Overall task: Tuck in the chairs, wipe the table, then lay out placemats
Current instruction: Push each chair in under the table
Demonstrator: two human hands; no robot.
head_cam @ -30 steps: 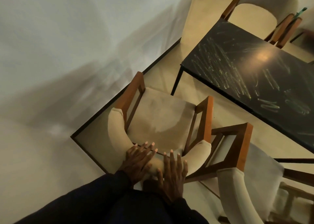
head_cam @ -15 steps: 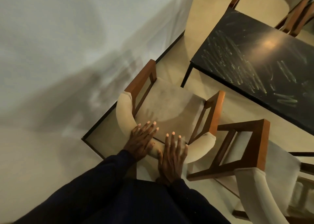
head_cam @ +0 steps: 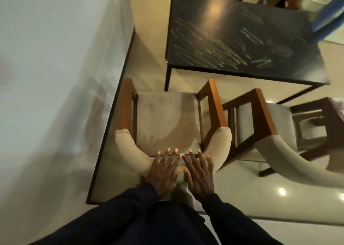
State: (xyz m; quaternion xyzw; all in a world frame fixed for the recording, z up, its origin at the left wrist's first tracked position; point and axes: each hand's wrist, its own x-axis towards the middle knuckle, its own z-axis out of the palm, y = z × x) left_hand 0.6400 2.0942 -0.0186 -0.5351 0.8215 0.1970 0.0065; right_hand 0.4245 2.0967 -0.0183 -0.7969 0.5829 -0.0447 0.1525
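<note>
Head view, looking steeply down. Both hands rest flat on the curved cream-upholstered backrest of a wooden armchair with a beige seat cushion [head_cam: 167, 118]. Left hand [head_cam: 163, 170] lies palm down, fingers spread and extended over the top of the backrest toward the seat, not curled round anything. Right hand [head_cam: 200, 174] sits just beside it in the same way, fingers splayed, fingertips reaching past the backrest's inner edge. Thumbs nearly meet at the middle of the backrest. Dark navy sleeves [head_cam: 141, 213] cover both forearms to the wrists.

The armchair faces the black rectangular surface with pale streaky smears [head_cam: 242, 40], its front edge near the surface's near-left leg but the seat wholly outside it, not tucked under. Chair's left arm runs close along the white wall [head_cam: 55, 77] and its dark skirting strip.

A second matching wooden armchair with cream backrest [head_cam: 275, 133] stands just to the right, angled, also clear of the surface's edge. Glossy cream floor tiles [head_cam: 279, 198] show bright light reflections. Far side of the surface: more brown chair frames, blurred.
</note>
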